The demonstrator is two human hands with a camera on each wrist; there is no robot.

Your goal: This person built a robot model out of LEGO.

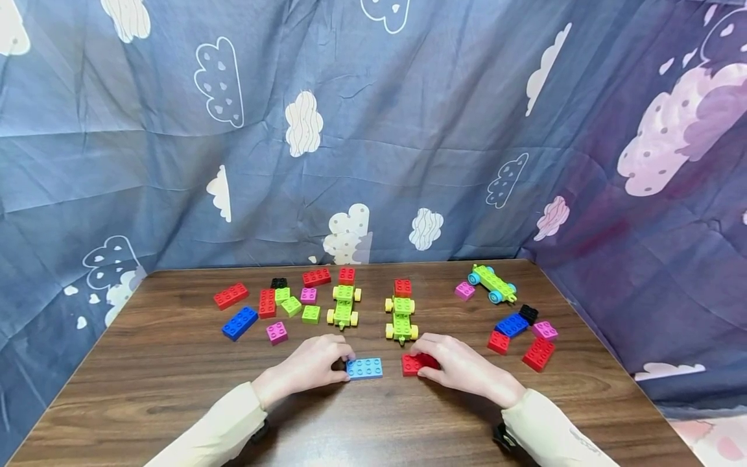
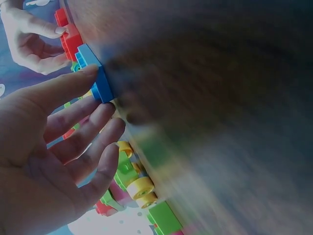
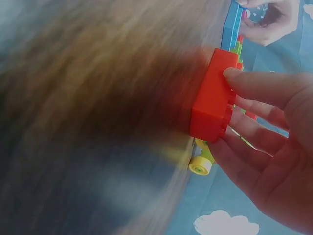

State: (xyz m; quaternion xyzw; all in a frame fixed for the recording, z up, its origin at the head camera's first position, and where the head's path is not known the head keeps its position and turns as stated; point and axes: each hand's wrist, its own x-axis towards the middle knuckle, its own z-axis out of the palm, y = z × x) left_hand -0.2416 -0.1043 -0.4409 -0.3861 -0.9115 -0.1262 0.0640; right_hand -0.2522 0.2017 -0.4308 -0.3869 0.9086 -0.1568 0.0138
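A person's left hand pinches the end of a light blue flat brick between thumb and fingers, while the right hand grips a red brick just beside it; both bricks rest at the near middle of the wooden table. Both palms face down, forearms angled inward. Just beyond stand two green wheeled chassis, with loose bricks scattered left and right.
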